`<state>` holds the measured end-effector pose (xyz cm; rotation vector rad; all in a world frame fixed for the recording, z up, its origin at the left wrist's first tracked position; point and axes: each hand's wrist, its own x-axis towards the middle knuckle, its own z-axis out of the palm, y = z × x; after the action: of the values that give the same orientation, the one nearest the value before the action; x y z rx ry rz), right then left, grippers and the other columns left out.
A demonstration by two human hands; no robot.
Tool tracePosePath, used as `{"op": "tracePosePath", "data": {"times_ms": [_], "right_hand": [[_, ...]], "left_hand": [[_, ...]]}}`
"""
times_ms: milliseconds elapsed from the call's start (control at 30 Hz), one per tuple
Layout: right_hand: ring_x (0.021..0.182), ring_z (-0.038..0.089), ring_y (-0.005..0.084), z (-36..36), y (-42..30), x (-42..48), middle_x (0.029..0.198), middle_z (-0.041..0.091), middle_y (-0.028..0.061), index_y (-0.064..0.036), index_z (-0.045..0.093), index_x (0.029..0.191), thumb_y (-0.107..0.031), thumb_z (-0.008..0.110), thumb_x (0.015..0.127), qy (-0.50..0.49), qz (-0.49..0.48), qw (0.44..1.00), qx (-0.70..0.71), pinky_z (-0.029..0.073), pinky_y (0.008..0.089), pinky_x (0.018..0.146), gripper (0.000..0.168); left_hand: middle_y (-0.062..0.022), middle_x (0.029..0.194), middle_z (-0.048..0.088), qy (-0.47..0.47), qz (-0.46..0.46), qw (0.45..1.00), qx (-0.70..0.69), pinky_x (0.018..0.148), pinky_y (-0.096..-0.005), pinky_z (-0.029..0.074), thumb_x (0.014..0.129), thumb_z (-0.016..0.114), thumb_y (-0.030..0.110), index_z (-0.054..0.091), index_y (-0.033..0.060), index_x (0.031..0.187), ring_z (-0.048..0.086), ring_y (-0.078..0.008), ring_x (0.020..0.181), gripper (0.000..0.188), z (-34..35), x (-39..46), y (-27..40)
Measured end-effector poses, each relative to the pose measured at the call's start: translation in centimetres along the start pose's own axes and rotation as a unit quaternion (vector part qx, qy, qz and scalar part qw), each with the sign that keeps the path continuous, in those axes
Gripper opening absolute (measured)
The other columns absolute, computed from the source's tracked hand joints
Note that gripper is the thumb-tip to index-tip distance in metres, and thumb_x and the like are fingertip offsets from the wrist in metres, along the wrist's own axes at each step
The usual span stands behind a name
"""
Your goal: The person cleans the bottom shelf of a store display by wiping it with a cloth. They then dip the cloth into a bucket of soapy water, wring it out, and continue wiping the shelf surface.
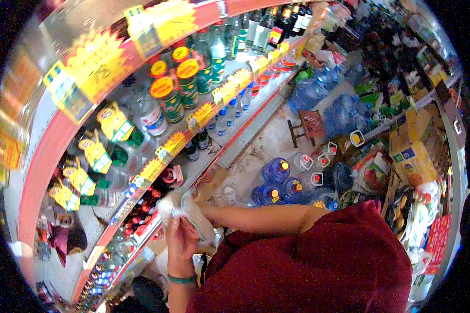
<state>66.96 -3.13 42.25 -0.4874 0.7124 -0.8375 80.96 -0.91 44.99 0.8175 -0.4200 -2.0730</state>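
Note:
White fabric with a thin teal edge (204, 226), apparently a knit work glove, is bunched in front of me and blurred. My left hand (183, 234), with a dark green band at the wrist, grips this fabric between thumb and fingers. My right forearm reaches in from the right, and my right hand (171, 206) is covered by the white fabric, so its fingers are hidden. Just beyond both hands runs the front of a store shelf (219, 153) with red edging. A dark red bottle or jar (172, 175) stands near the fabric.
Shelves hold green canisters with orange lids (165, 98), clear bottles (152, 117) and yellow price tags (174, 143). On the floor stand large blue jugs (275, 170), a small stool (311, 123), plastic-wrapped packs (317, 88) and a cardboard box (411, 148).

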Motion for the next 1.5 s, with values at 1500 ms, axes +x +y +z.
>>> {"op": "tracePosePath", "data": {"times_ms": [1500], "right_hand": [[0.091, 0.05, 0.0136, -11.1, -14.5, -4.0, 0.097, 0.052, 0.0042, -0.005, 0.046, 0.107, -0.018, 0.049, 0.089, 0.311, -0.527, 0.791, 0.02, 0.041, 0.0276, 0.082, 0.023]], "left_hand": [[-0.0091, 0.116, 0.05, -0.164, -0.086, 0.978, 0.091, 0.088, -0.0384, 0.042, 0.091, 0.041, 0.031, 0.045, 0.0087, 0.117, 0.05, -0.0214, 0.104, 0.035, 13.9, 20.7, -12.4]]}}
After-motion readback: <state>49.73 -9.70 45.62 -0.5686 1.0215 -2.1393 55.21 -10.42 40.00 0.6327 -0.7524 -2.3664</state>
